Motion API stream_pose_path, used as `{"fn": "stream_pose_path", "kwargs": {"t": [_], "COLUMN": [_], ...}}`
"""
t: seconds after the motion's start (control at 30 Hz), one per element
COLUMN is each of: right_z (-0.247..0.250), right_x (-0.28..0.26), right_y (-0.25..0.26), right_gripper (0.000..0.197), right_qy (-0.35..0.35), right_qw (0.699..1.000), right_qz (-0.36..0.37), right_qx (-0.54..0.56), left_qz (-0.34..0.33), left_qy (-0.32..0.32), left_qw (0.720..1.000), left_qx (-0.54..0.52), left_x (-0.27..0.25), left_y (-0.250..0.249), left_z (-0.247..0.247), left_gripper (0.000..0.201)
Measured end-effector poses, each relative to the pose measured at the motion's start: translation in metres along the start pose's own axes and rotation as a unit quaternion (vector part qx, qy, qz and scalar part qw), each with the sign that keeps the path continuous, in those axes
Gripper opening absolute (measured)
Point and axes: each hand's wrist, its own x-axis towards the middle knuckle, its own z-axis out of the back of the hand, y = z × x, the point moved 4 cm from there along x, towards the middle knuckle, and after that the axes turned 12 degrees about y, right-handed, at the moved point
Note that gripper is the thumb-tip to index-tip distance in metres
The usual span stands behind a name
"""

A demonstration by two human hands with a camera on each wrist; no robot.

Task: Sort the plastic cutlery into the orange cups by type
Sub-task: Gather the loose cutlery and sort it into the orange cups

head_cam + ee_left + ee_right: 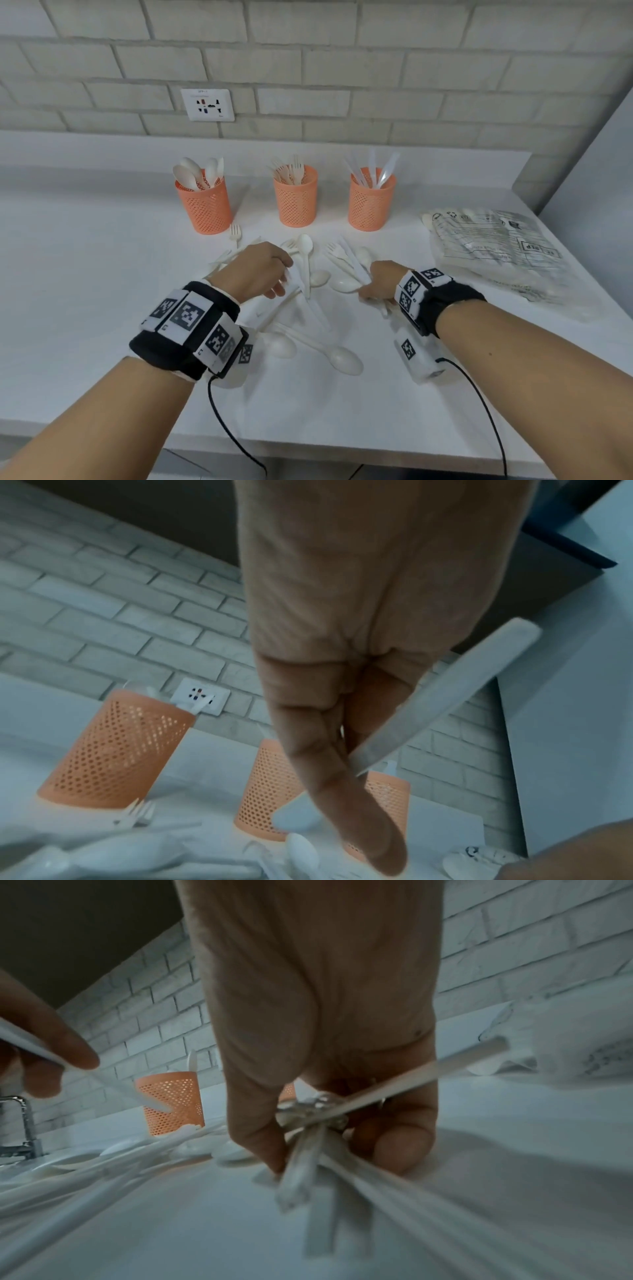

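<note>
Now your left hand (pixel 262 270) pinches a white knife (pixel 421 712) above the cutlery pile (pixel 308 291) on the bench (pixel 102 274). Your right hand (pixel 376 281), just right of it, has its fingers (pixel 257 1123) curled round a bundle (pixel 308 1150) of white handles low on the bench. Far behind stand three cups: spoons left (pixel 205 205), forks middle (pixel 296 200), knives right (pixel 371 202). A plastic bag (pixel 496 253) lies to the right.

kitchen | white counter (pixel 102 274) | tap (pixel 24 1123) | brick wall (pixel 342 68) | socket (pixel 207 104)
</note>
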Motion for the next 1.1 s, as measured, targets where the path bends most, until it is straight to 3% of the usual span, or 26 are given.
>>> {"fn": "stream_pose_path", "kwargs": {"t": [0.07, 0.13, 0.2, 0.3, 0.57, 0.7, 0.9, 1.03, 1.1], "right_z": [-0.002, -0.003, -0.004, -0.003, 0.016, 0.028, 0.04, 0.049, 0.053], "right_x": [-0.001, -0.001, 0.002, 0.006, 0.005, -0.005, -0.019, -0.022, -0.022], "right_y": [0.003, 0.01, 0.015, 0.021, 0.004, 0.001, 0.027, 0.044, 0.051], "right_gripper": [0.021, 0.033, 0.039, 0.034, 0.022, 0.007, 0.013, 0.021, 0.022], "right_qy": [-0.007, -0.022, -0.025, -0.026, -0.056, -0.095, -0.086, -0.083, -0.085], "right_qw": [1.0, 0.998, 0.998, 0.998, 0.996, 0.988, 0.934, 0.909, 0.896], "right_qz": [-0.004, -0.008, -0.018, -0.031, -0.042, 0.008, 0.127, 0.185, 0.207], "right_qx": [-0.023, -0.053, -0.062, -0.047, 0.051, 0.125, 0.322, 0.364, 0.384], "left_qz": [0.002, -0.008, -0.025, -0.063, -0.079, -0.071, -0.142, -0.142, -0.151], "left_qy": [0.022, 0.018, -0.017, -0.052, -0.046, -0.031, -0.042, -0.024, -0.007], "left_qw": [0.998, 0.993, 0.995, 0.996, 0.988, 0.983, 0.98, 0.972, 0.958], "left_qx": [-0.062, -0.117, -0.09, -0.033, -0.123, -0.165, -0.135, -0.185, -0.244], "left_x": [0.004, 0.007, 0.011, 0.016, 0.038, 0.052, 0.061, 0.076, 0.083], "left_y": [0.002, 0.004, 0.008, 0.012, 0.019, 0.016, 0.001, -0.001, -0.004], "left_z": [0.001, 0.006, 0.012, 0.019, 0.023, 0.025, 0.03, 0.036, 0.036], "left_gripper": [0.031, 0.023, 0.027, 0.012, 0.024, 0.017, 0.006, 0.031, 0.029]}}
